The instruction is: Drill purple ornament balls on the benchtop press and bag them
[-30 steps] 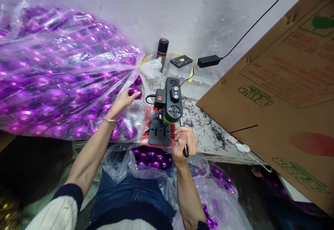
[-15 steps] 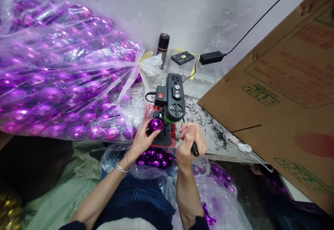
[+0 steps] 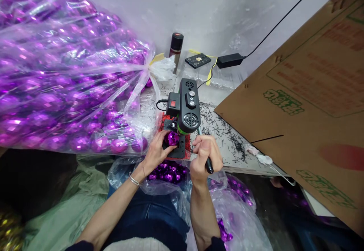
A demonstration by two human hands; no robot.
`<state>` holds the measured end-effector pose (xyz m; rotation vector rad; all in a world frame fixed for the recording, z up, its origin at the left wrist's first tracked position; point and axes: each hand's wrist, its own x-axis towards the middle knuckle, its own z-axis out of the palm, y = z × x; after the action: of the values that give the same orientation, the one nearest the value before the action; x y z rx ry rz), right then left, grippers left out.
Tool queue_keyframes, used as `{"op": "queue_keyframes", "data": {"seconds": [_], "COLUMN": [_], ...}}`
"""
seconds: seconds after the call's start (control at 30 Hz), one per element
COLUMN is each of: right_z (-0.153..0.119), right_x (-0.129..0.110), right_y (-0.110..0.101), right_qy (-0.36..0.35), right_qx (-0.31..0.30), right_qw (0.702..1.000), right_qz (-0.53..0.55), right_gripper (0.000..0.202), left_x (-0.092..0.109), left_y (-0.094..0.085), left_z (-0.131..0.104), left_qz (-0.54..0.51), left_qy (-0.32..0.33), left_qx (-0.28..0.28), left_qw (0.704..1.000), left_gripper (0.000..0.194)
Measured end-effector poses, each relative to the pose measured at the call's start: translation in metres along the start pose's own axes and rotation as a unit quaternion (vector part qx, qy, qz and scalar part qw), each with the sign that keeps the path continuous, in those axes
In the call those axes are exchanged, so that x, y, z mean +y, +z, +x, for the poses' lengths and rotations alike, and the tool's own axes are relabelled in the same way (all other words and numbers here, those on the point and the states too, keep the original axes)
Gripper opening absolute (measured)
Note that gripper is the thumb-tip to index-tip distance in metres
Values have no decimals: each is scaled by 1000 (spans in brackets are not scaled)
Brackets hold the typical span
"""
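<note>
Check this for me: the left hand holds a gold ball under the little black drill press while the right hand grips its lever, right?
Not quite. In the head view the ball is purple, not gold. The rest stands: the left hand holds it under the black drill press, and the right hand grips the lever.

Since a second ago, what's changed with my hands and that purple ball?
The left hand carried the purple ball from the big bag down to the small drill press, holding it under the head. The right hand stays gripping the lever.

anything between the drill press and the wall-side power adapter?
Head view: a cable runs from the drill press towards the power adapter, crossing clear plastic sheet; yellow tape beside it.
</note>
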<state>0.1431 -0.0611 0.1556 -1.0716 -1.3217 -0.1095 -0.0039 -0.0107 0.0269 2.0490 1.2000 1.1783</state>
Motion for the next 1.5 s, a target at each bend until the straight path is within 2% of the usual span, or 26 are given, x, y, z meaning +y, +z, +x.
{"op": "queue_keyframes", "data": {"seconds": [0.13,0.37,0.63,0.87,1.5], "right_z": [-2,-7,-33,-39,-54], "right_x": [1,2,25,33,47], "right_y": [-1,-4,5,15,16], "right_qy": [-4,3,-49,-69,-62], "right_qx": [3,-10,24,72,82], "right_qw": [1000,1000,998,995,995], "right_qz": [-6,-6,-16,-11,18], "right_gripper": [37,37,39,42,39], "left_x": [-2,-6,-8,-7,-8], "left_y": [4,20,15,15,20], "left_z": [3,9,6,5,5], "left_qz": [8,-41,-73,-79,-79], "left_qy": [23,-46,-62,-63,-61], "left_qx": [-10,-30,-48,-48,-40], "left_qw": [1000,998,994,994,994], "left_gripper": [57,64,66,66,67]}}
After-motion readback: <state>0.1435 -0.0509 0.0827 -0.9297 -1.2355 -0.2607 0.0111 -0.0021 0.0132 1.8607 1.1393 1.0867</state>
